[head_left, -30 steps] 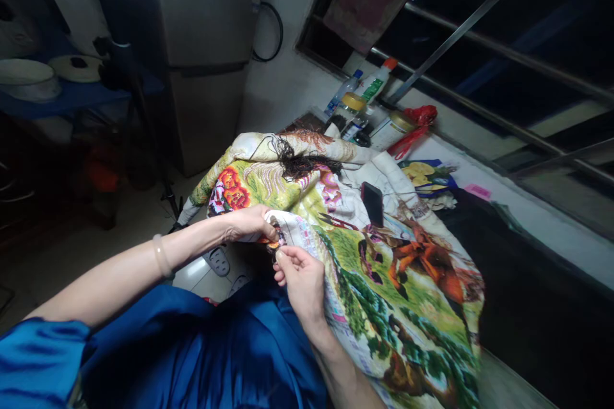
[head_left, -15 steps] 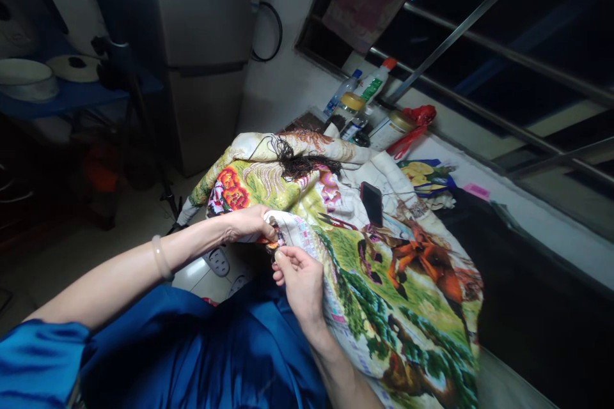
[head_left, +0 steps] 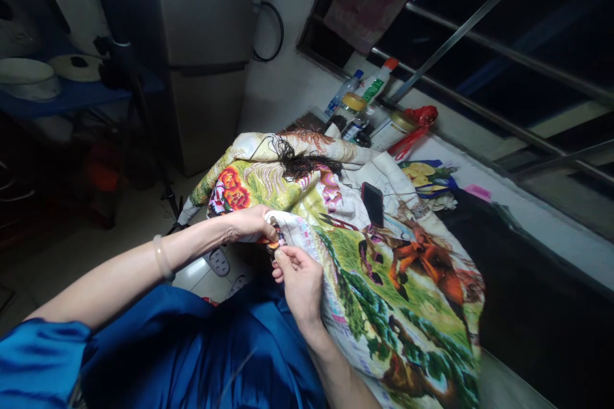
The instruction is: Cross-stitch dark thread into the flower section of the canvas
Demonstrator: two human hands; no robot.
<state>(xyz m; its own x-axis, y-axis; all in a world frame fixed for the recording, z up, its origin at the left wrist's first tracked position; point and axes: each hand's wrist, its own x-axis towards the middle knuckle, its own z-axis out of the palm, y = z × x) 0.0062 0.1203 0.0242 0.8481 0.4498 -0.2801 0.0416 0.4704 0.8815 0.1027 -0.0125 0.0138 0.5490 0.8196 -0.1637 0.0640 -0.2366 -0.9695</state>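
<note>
A large embroidered cross-stitch cloth with green, orange and brown scenery drapes over the table towards my lap. My left hand grips its folded edge, thumb on top. Close beside it, at the same fold, my right hand is closed in a pinch of thumb and forefinger; whatever lies between those fingertips is too small to make out. Farther back on the cloth rests a tangle of dark thread. Scissors with red handles and a dark phone also lie on it.
Bottles and jars stand by the barred window, with a red plastic bag next to them. A refrigerator is behind, left of centre. On the far left, a black stand rises before a blue table holding a pot.
Both hands keep their hold at the cloth's fold, almost unmoved. A faint pale streak now shows over the blue clothing. The view has shifted very slightly.
</note>
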